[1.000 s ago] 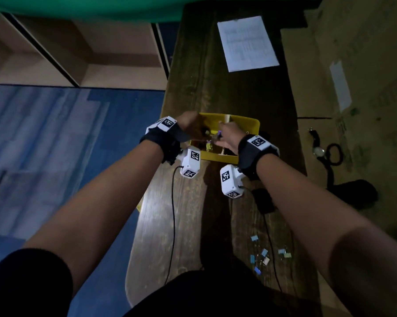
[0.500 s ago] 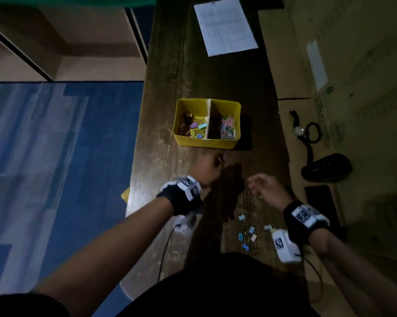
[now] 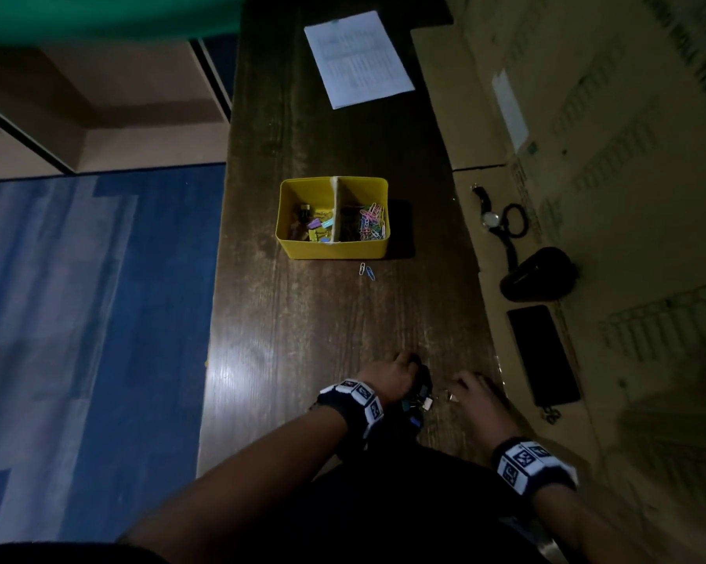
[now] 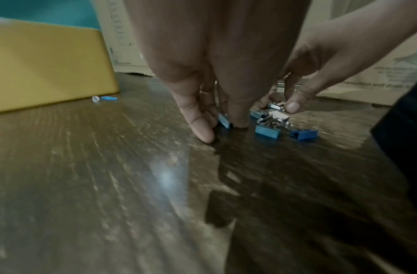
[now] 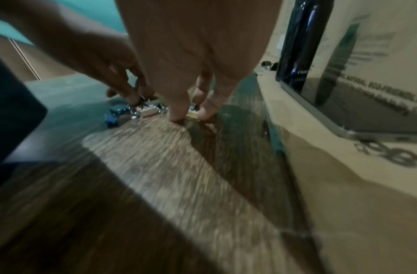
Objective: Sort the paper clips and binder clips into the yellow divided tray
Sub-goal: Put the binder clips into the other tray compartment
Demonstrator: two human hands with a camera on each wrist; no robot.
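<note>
At the near end of the table [image 3: 302, 319], both hands had come down onto the pile [image 4: 268, 128] of loose binder clips. The left hand [image 3: 388, 378] had its thumb and forefinger narrowed on either side of a blue clip [image 4: 223, 120], tips touching the wood, pinching it where it lay. The right hand [image 3: 471, 394] did the same at the pile's right edge, thumb and finger closed narrowly on a pale clip [image 5: 192, 114] that was not yet lifted. A few other clips, blue and pale with wire handles, lay between the two hands.

The tray [image 3: 331, 250] stood well apart, farther up the table. It had binder clips [image 3: 314, 230] in its left compartment and paper clips [image 3: 371, 223] in its right. Two stray paper clips [image 3: 365, 271] lay on the wood just in front of it, outside the wall. A fresh pick was therefore starting, two clips at once. I judged the sorting well along, with only the small pile and the two strays left out.

A second earlier both hands had been up at the tray, close together over it. Half a second earlier they had drawn back about halfway, above the table and short of the pile, with the right hand loose and holding nothing I could make out. By this moment they were down on the clips. The tray's contents looked unchanged.
</note>
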